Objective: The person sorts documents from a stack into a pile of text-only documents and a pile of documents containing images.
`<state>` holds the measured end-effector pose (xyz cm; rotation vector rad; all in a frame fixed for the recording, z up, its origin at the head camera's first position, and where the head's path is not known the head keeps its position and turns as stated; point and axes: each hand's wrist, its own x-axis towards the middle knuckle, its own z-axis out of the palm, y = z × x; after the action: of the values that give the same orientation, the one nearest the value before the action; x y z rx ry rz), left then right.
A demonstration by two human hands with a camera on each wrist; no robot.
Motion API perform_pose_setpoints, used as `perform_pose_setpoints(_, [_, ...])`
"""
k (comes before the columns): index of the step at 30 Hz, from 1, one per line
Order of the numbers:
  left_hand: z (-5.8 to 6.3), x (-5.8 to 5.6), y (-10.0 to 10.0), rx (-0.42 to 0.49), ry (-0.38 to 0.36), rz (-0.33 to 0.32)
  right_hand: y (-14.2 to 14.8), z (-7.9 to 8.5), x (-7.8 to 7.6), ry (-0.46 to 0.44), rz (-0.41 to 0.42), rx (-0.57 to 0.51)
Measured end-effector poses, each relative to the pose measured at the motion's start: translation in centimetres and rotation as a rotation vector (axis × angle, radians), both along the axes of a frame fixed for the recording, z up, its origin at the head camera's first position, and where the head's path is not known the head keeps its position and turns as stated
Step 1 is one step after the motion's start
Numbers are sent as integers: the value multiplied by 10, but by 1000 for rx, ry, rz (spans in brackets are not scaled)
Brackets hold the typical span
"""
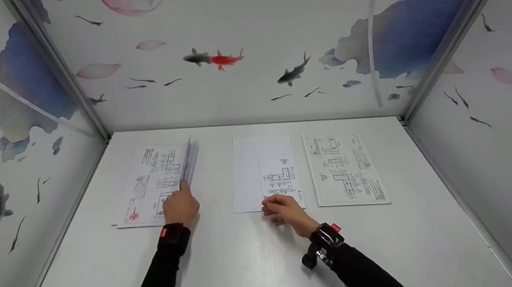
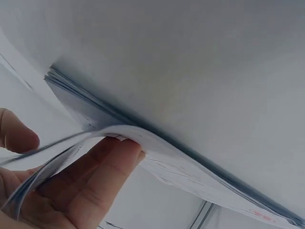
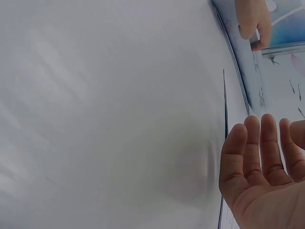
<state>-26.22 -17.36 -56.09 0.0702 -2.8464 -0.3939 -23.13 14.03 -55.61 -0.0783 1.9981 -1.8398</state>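
My left hand (image 1: 180, 206) is at the right side of a paper stack (image 1: 144, 187) printed with technical drawings, a red mark in its near left corner. Several sheets (image 1: 189, 160) are lifted along that side. The left wrist view has them bending between the thumb (image 2: 19, 136) and the fingers (image 2: 102, 176), which pinch them. Over the near edge of the middle papers, my right hand (image 1: 290, 212) holds nothing, its fingers loosely bent. Those papers are a blank white sheet (image 1: 246, 171) with a smaller drawing sheet (image 1: 281, 180) on its right part.
Another stack of drawings (image 1: 345, 168) lies to the right of the middle papers. All the papers are on a white table (image 1: 255, 260). Panels printed with fish and petals enclose it at the back wall (image 1: 252, 94), left wall (image 1: 55, 175) and right wall (image 1: 468, 146).
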Motion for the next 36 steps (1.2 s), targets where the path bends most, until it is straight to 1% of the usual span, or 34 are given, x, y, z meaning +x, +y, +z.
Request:
perform_pose_setpoints(4, [0, 2, -4, -25, -41, 18, -1, -1, 0, 5, 11, -2])
perform_pose_setpoints(6, [2, 3, -5, -29, -46, 19, -1, -1, -1, 10, 6, -8])
perform_pose_setpoints(8, [4, 5, -5, -39, -33, 17, -2, 0, -2, 8, 2, -15])
perform_pose_setpoints(11, [8, 7, -2, -39, 23, 4, -5, 2, -3, 1, 12, -26])
perform_pose_setpoints(15, [13, 10, 7, -22, 121, -30, -9, 4, -3, -12, 42, -41])
perform_pose_setpoints(21, [20, 15, 24, 8, 247, -132, -17, 4, -1, -38, 77, -75])
perform_pose_setpoints(26, [26, 18, 43, -3, 375, -208, -24, 7, -2, -34, 116, -112])
perform_pose_setpoints(28, [28, 20, 52, -13, 410, -243, -26, 10, -4, -25, 106, -143])
perform_pose_setpoints(31, [30, 24, 65, -29, 441, -288, -30, 14, -8, -19, 66, -202])
perform_pose_setpoints(36, [32, 28, 85, -74, 495, -340, -37, 24, -11, -3, -4, -283])
